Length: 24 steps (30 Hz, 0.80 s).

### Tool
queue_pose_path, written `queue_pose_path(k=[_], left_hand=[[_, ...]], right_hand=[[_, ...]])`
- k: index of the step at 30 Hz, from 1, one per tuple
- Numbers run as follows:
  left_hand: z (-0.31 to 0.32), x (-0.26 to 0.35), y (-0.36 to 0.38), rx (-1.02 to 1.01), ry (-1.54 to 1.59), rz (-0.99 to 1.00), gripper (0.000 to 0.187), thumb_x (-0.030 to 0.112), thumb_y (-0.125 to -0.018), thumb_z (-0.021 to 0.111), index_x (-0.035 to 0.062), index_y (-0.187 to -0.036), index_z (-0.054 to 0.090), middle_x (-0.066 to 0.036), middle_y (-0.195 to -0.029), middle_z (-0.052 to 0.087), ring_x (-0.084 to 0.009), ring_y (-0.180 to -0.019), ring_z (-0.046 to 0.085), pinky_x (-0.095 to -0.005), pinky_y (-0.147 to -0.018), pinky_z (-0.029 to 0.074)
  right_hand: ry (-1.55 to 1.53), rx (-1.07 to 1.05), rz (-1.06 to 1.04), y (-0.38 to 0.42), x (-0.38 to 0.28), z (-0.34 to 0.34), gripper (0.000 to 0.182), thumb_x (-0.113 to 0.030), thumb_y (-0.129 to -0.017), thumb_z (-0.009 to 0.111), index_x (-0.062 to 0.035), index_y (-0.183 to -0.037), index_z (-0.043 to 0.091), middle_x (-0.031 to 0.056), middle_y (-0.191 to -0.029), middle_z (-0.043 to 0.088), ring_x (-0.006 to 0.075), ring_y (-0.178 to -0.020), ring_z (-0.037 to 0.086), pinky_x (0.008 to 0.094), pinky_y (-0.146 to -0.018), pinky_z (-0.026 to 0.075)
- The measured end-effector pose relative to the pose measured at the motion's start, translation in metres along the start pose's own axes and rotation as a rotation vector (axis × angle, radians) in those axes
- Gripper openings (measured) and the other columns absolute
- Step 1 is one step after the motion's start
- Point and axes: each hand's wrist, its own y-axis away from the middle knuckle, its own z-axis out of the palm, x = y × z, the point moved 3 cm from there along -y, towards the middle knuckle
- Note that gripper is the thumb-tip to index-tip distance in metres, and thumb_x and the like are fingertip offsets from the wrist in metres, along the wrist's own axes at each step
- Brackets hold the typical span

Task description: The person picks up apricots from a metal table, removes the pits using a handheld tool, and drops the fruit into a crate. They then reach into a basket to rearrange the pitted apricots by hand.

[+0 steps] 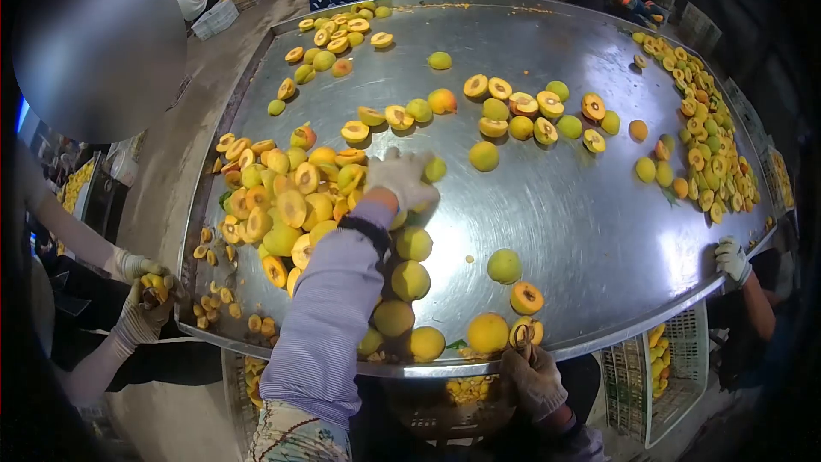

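My left hand (404, 178), in a pale work glove, reaches over the metal table with its fingers stretched out. It is beside a heap of yellow peaches (291, 207), many cut in half, and close to a greenish whole peach (434, 169). Its palm side is hidden. At the near edge, my right hand (534, 379), also gloved, is closed around a small tool with a thin curved end (522, 338). That end overlaps a peach half (528, 329). A whole peach (488, 333) lies just left of it.
The metal table (590, 282) has a raised rim. Peach halves are piled along its right side (714, 154); peach stones (214, 299) lie at the left corner. Co-workers' gloved hands show at the left (145, 295) and right (732, 259). A plastic crate (676, 359) stands below.
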Motion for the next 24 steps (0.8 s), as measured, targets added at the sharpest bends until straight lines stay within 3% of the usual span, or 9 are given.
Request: queue_pose_path(k=[4,6,8,10,12,13,21,23,24], left_hand=[[0.026,0.028,0.055,0.126,0.037,0.169,0.068,0.049,-0.069,0.062,0.0196,-0.13,0.053,-0.007,-0.114,0.063,-0.0266,-0.113,0.052,-0.0458,-0.092,0.041],[0.025,0.044,0.079,-0.005,0.05,0.227,0.065,0.05,-0.07,0.063,0.0191,-0.127,0.055,-0.007,-0.112,0.062,-0.0261,-0.112,0.053,-0.0456,-0.09,0.041],[0.03,0.061,0.101,-0.035,0.001,0.338,0.058,0.048,-0.072,0.065,0.0187,-0.121,0.057,-0.007,-0.106,0.062,-0.0247,-0.11,0.053,-0.0447,-0.089,0.038],[0.042,0.081,0.115,0.002,-0.152,0.348,0.055,0.044,-0.072,0.069,0.0205,-0.12,0.057,-0.007,-0.103,0.062,-0.0245,-0.107,0.054,-0.0462,-0.089,0.037],[0.055,0.091,0.12,0.12,-0.144,0.362,0.053,0.041,-0.071,0.071,0.0209,-0.118,0.058,-0.007,-0.102,0.062,-0.0247,-0.105,0.055,-0.0449,-0.089,0.038],[0.059,0.093,0.116,0.221,-0.128,0.377,0.051,0.039,-0.071,0.073,0.0213,-0.117,0.059,-0.007,-0.101,0.061,-0.025,-0.103,0.056,-0.0436,-0.089,0.039],[0.022,0.098,0.117,0.051,0.034,0.421,0.045,0.033,-0.076,0.069,0.0182,-0.118,0.061,-0.009,-0.106,0.062,-0.0291,-0.1,0.061,-0.0421,-0.09,0.045],[0.015,0.088,0.133,-0.033,0.816,0.106,0.051,0.03,-0.085,0.062,0.0131,-0.132,0.052,-0.011,-0.114,0.061,-0.0291,-0.104,0.061,-0.0424,-0.088,0.049],[0.024,0.083,0.139,-0.036,0.814,0.1,0.051,0.03,-0.085,0.062,0.0131,-0.132,0.052,-0.011,-0.114,0.061,-0.0291,-0.104,0.061,-0.0424,-0.088,0.049]], right_hand=[[0.143,0.01,0.008,0.004,-0.009,-0.001,0.017,-0.016,-0.09,0.059,-0.0066,-0.077,0.056,-0.0014,-0.068,0.053,0.0084,-0.063,0.05,0.0273,-0.053,0.041],[0.158,-0.007,0.035,0.001,0.0,-0.005,0.016,-0.015,-0.09,0.057,-0.007,-0.076,0.056,0.001,-0.067,0.054,0.0115,-0.062,0.052,0.0296,-0.051,0.042],[1.122,0.051,-1.008,-0.014,0.011,-0.009,0.01,-0.014,-0.086,0.057,-0.007,-0.078,0.058,0.0093,-0.065,0.056,0.0213,-0.059,0.057,0.0337,-0.051,0.045],[0.853,-0.02,-0.782,-0.012,0.003,-0.007,0.012,-0.017,-0.082,0.057,-0.0058,-0.079,0.059,0.0158,-0.062,0.058,0.0266,-0.056,0.059,0.0352,-0.053,0.048],[0.4,0.01,-0.118,-0.015,0.004,-0.006,0.019,-0.022,-0.082,0.056,-0.004,-0.077,0.059,0.0147,-0.057,0.058,0.0244,-0.056,0.061,0.0348,-0.054,0.049],[0.315,-0.023,-0.026,0.0,-0.01,-0.002,0.028,-0.029,-0.082,0.054,-0.0029,-0.075,0.059,0.013,-0.056,0.057,0.0208,-0.057,0.061,0.0341,-0.054,0.047],[0.261,0.0,-0.209,-0.012,0.006,-0.007,0.031,-0.03,-0.083,0.057,-0.0008,-0.074,0.059,0.0083,-0.056,0.057,0.0161,-0.049,0.055,0.0305,-0.049,0.044],[0.166,-0.062,-0.066,0.005,-0.006,-0.002,0.031,-0.031,-0.083,0.058,-0.0007,-0.076,0.059,0.0064,-0.058,0.056,0.0153,-0.055,0.056,0.0304,-0.052,0.044],[0.165,-0.067,-0.062,0.0,0.0,-0.004,0.031,-0.031,-0.083,0.058,-0.0007,-0.076,0.059,0.0064,-0.058,0.056,0.0153,-0.055,0.056,0.0304,-0.052,0.044]])
